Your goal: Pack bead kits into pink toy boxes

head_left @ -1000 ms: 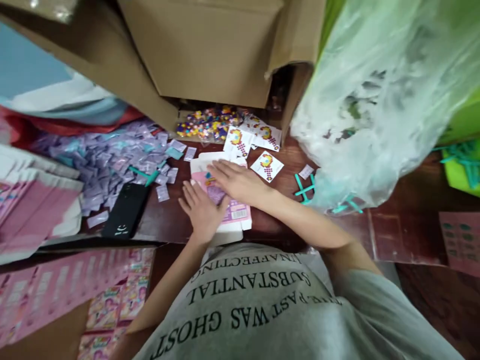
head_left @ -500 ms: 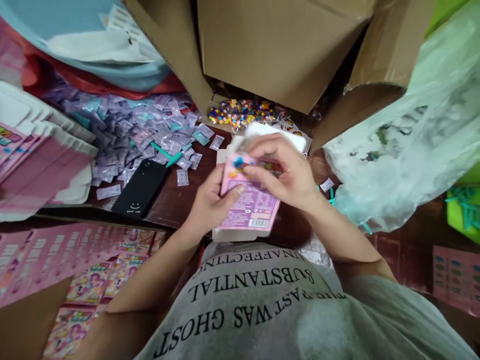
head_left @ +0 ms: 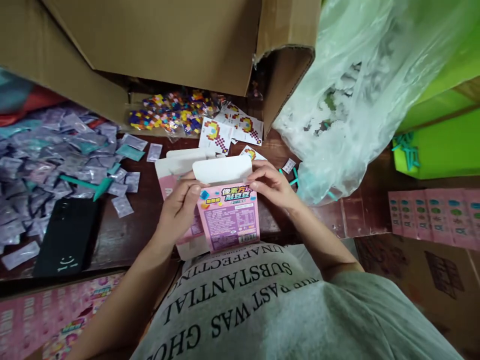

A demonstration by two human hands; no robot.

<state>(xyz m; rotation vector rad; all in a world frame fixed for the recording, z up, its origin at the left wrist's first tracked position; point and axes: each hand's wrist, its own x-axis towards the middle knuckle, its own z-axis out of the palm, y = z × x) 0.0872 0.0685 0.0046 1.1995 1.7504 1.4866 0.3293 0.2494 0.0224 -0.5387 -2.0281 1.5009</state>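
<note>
I am looking down over a grey printed shirt (head_left: 262,305) at my two bare hands, which hold a small pink cardboard carton (head_left: 229,220) upright just in front of my chest, above the near edge of a dark wooden table (head_left: 123,235). The carton's white top flap (head_left: 223,170) stands open, tilted away from me. My left hand (head_left: 178,210) grips the carton's left edge, thumb pressed on the printed front and the fingers curled behind it. My right hand (head_left: 272,185) pinches the upper right corner, where the flap meets the body, with thumb and fingertips closed on the card. A second pink carton blank (head_left: 168,180) shows partly behind the left hand; I cannot tell whether that hand holds it too.

On the table to the left lies a heap of small lilac plastic sachets (head_left: 56,160), and nearer to me a black phone (head_left: 65,245) lies flat. Beyond the carton are clear bags of multicoloured beads (head_left: 172,110) and white cards printed with a pixel pattern (head_left: 215,135), just beside the mouth of a big brown corrugated box (head_left: 168,45). To the right slumps a large translucent plastic bag (head_left: 360,95) with teal plastic tweezers (head_left: 294,175) at its foot.
</note>
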